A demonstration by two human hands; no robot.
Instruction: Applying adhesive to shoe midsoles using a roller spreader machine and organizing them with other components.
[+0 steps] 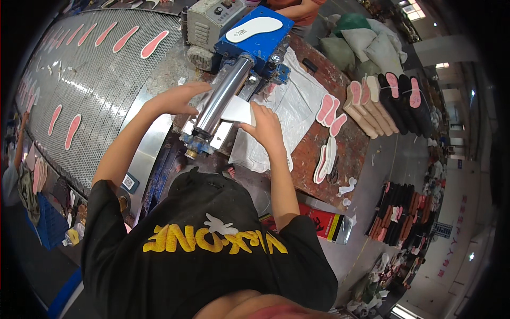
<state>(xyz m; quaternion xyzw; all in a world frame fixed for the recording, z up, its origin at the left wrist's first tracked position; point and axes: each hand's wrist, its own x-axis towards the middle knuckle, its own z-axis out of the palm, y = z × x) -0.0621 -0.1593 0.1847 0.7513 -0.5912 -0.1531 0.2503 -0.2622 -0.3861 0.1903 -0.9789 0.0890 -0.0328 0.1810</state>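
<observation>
My right hand (267,127) grips a white insole (238,110) between thumb and fingers, on the right side of a shiny steel roller (226,95). The insole's far end runs up to the roller and is partly hidden by it. On the roller's other side, my left hand (185,98) is open, its fingers stretched toward the roller and its thumb apart. I cannot tell whether it touches anything. The roller belongs to a blue machine (255,42); another white insole (254,29) with dark print lies flat on its top.
To the left runs a mesh conveyor (101,69) with several pink insoles with white edges. Pink-and-white insoles (330,112) and a white stack (325,160) lie on the worn red-brown table (305,181). Beige and black rolls (372,106) stand beyond. Another person's arm (300,9) is behind the machine.
</observation>
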